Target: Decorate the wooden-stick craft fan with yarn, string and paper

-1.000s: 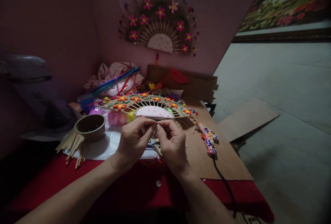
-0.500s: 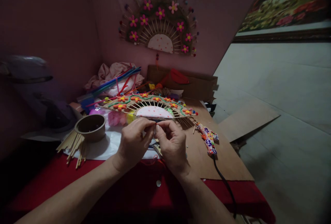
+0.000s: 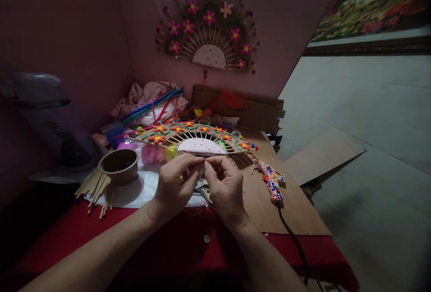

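My left hand (image 3: 177,182) and my right hand (image 3: 226,188) meet at the fingertips near the middle of the view. Both are pinched closed; whatever lies between the fingers is too small to make out. Just beyond them is a fan-shaped piece (image 3: 202,146) with a dotted white half-circle, thin sticks, orange flowers and a green wavy line. Scissors (image 3: 204,192) lie partly hidden below the hands. A red cord (image 3: 195,213) shows beneath the hands, over the red cloth (image 3: 151,247).
At left, a round bowl (image 3: 119,166) stands beside wooden sticks (image 3: 96,188). A flower-patterned tool (image 3: 272,182) with a black cable lies on cardboard (image 3: 299,206). Pipe cleaners (image 3: 151,105) are heaped behind. A similar fan (image 3: 208,56) hangs on the wall.
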Demonstrator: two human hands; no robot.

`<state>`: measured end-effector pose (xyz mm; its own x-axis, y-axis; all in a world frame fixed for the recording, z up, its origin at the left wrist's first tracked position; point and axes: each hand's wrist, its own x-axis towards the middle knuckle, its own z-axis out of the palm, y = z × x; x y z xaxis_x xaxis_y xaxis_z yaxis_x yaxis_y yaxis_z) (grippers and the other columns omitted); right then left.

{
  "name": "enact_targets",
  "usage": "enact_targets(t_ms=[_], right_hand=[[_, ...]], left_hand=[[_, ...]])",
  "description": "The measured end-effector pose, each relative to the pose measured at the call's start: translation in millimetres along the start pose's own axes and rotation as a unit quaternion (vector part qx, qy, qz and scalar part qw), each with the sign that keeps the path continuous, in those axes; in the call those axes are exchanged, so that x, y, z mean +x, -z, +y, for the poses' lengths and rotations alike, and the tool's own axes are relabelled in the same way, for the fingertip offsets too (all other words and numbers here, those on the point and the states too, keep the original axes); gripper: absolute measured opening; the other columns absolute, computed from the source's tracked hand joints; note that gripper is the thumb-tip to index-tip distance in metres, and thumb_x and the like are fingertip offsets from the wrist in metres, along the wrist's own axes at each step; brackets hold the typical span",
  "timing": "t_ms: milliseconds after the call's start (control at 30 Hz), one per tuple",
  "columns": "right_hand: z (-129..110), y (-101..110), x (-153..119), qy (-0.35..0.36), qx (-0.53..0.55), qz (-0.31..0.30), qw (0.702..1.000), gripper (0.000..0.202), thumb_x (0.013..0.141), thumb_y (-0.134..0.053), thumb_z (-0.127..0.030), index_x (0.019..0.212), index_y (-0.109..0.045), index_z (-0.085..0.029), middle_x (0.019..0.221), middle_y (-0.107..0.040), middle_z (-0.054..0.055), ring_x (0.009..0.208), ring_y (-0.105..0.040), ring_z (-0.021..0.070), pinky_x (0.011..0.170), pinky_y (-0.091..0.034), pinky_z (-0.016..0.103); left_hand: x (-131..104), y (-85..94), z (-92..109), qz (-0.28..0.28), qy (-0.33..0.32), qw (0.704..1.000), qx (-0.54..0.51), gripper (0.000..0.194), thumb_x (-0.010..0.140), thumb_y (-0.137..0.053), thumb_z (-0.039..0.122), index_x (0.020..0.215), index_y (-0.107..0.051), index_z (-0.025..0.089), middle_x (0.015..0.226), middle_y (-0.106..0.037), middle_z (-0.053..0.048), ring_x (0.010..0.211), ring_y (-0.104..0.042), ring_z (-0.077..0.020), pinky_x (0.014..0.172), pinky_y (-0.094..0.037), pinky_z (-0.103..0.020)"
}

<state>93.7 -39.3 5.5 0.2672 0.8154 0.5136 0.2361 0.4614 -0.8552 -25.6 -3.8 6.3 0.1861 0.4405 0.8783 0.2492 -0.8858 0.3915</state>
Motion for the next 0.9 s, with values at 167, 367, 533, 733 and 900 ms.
enact_targets(t_ms=[167,367,533,733,900], right_hand=[[0.5,0.5,0.3,-0.011,0.007,-0.015,1.000,0.011,0.084,-0.058,-0.024,0.085,-0.063,-0.015,0.072,-0.064,0.002,0.062,-0.057,0.0123,0.057,-0.046,0.024],[1.2,0.6,-0.3,-0.005,0.001,-0.015,1.000,0.010,0.085,-0.058,-0.024,0.085,-0.064,-0.016,0.072,-0.064,0.001,0.063,-0.057,0.0121,0.057,-0.046,0.023],[-1.1,1.2,-1.1,0.002,-0.001,-0.010,1.000,0.009,0.084,-0.058,-0.022,0.085,-0.064,-0.016,0.071,-0.064,0.000,0.062,-0.056,0.0112,0.057,-0.045,0.022],[-2.1,1.7,0.0,-0.002,0.002,-0.010,1.000,0.008,0.084,-0.057,-0.022,0.084,-0.063,-0.016,0.070,-0.063,0.000,0.060,-0.056,0.0111,0.056,-0.045,0.022],[-0.9,1.7,0.9,-0.022,0.021,-0.011,0.999,0.009,0.083,-0.058,-0.023,0.082,-0.062,-0.016,0.065,-0.060,-0.002,0.057,-0.054,0.0104,0.054,-0.044,0.022]], left_hand=[[0.6,-0.8,-1.3,-0.004,0.022,1.000,-0.003,0.012,0.081,-0.059,0.008,0.090,-0.066,0.012,0.076,-0.068,-0.005,0.062,-0.059,-0.0100,0.053,-0.046,-0.020],[1.1,0.0,-0.5,-0.003,0.037,0.999,0.006,0.009,0.080,-0.060,0.008,0.085,-0.066,0.010,0.073,-0.068,-0.004,0.059,-0.058,-0.0090,0.052,-0.045,-0.019],[1.7,-0.9,0.5,-0.005,0.066,0.998,-0.002,0.007,0.080,-0.060,0.010,0.083,-0.067,0.011,0.073,-0.069,-0.004,0.056,-0.058,-0.0084,0.050,-0.045,-0.018],[0.2,-0.1,1.8,-0.009,0.156,0.986,-0.063,0.007,0.080,-0.063,0.017,0.082,-0.068,0.013,0.073,-0.069,-0.003,0.055,-0.060,-0.0098,0.048,-0.047,-0.019],[4.1,-1.5,4.7,-0.002,0.314,0.924,-0.217,0.013,0.076,-0.067,0.026,0.078,-0.067,0.014,0.064,-0.065,0.000,0.047,-0.055,-0.0078,0.040,-0.045,-0.018]])
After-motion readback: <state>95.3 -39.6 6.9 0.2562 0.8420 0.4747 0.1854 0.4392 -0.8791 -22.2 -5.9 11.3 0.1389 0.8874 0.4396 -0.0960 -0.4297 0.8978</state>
